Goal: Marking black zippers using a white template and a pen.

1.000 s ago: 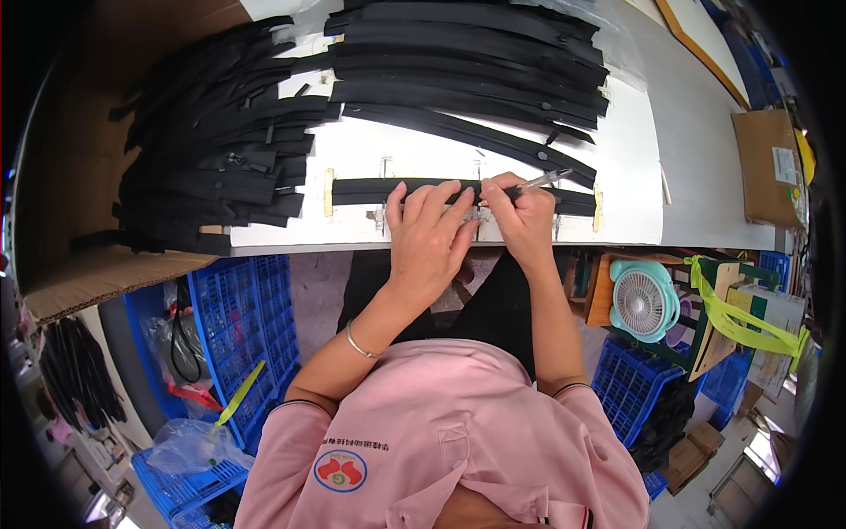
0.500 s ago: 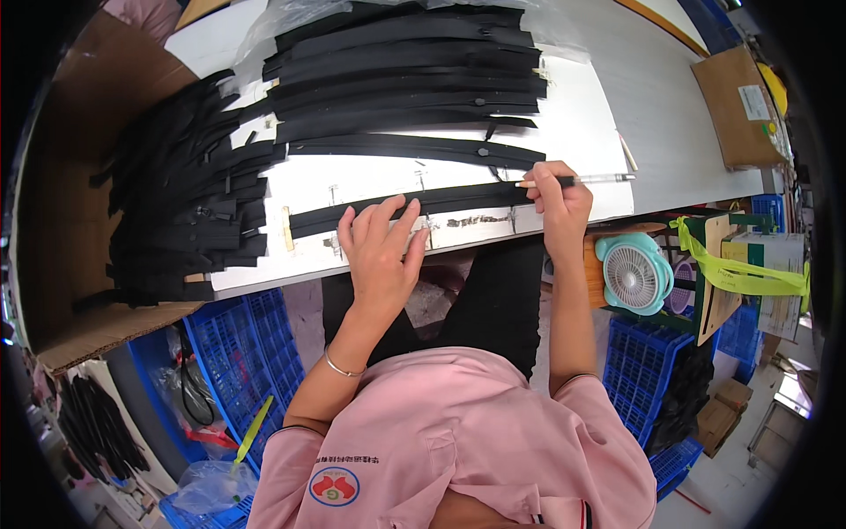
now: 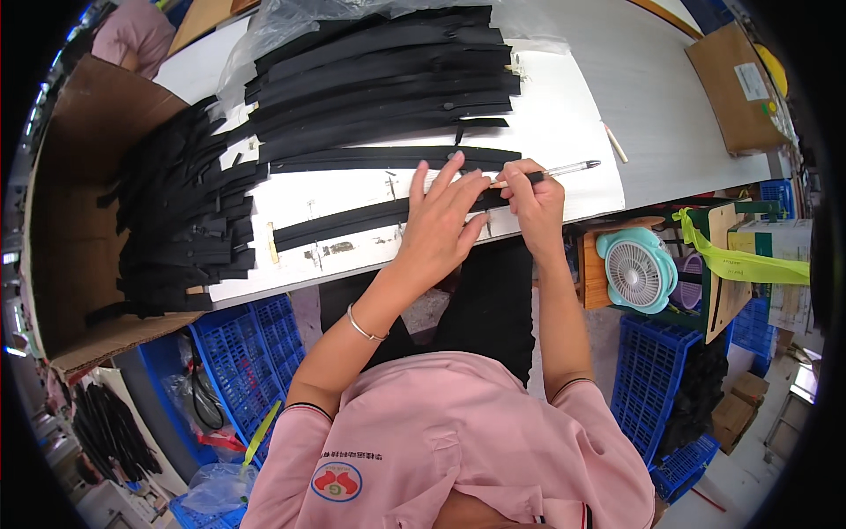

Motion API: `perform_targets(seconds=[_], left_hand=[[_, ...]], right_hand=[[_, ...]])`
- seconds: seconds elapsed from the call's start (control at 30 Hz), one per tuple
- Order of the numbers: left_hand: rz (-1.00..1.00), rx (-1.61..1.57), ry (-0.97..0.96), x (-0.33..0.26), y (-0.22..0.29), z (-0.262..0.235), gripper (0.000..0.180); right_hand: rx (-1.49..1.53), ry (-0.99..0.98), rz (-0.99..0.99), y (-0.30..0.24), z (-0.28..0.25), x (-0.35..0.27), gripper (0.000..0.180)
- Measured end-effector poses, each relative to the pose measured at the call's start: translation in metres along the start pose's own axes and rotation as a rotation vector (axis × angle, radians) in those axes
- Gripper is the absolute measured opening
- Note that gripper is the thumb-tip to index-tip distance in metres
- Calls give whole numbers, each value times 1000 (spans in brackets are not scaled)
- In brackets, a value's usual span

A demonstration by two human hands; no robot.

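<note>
A long black zipper (image 3: 344, 222) lies across the white board (image 3: 564, 132) in front of me. My left hand (image 3: 438, 220) rests over its right part, fingers spread flat and pressing down. Close beside those fingertips, my right hand (image 3: 536, 198) pinches a slim pencil (image 3: 573, 167) with a pale wooden tip and a clear, pen-like rear. Its tip is at the right end of the zipper, partly screened by my fingers. Just beyond lies a second zipper (image 3: 352, 159). Farther back, several more black zippers (image 3: 379, 75) are laid side by side.
A heap of black zippers (image 3: 185, 212) spills from a cardboard box (image 3: 79, 115) at left. Clear plastic (image 3: 256, 40) covers the back. A white stick (image 3: 615, 143) lies right of the board. A turquoise fan (image 3: 636, 271) and blue crates (image 3: 648, 370) stand below the table edge.
My left hand has slid right along the zipper toward its right end, close to my right hand. The pencil stays pinched in my right hand. The whole view has shifted slightly.
</note>
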State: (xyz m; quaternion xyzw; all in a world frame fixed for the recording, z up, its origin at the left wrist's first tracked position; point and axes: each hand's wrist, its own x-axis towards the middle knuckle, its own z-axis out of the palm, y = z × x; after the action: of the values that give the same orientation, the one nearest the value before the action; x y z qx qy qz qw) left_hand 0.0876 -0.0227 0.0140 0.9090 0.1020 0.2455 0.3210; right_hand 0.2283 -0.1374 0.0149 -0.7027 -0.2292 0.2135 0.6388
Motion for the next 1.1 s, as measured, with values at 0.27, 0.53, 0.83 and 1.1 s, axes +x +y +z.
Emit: perform_targets(seconds=[0.27,0.53,0.83,1.1], left_hand=[[-40,116,95,-2,0,4,32],[-46,167,75,0,3,7,24],[-42,197,66,2,5,8,25],[-41,214,64,3,5,7,25]], right_hand=[[-43,-25,-53,4,-1,0,19],[-99,-60,-153,10,2,1,18],[-102,-43,-158,10,4,1,20],[-183,-35,-195,8,6,3,19]])
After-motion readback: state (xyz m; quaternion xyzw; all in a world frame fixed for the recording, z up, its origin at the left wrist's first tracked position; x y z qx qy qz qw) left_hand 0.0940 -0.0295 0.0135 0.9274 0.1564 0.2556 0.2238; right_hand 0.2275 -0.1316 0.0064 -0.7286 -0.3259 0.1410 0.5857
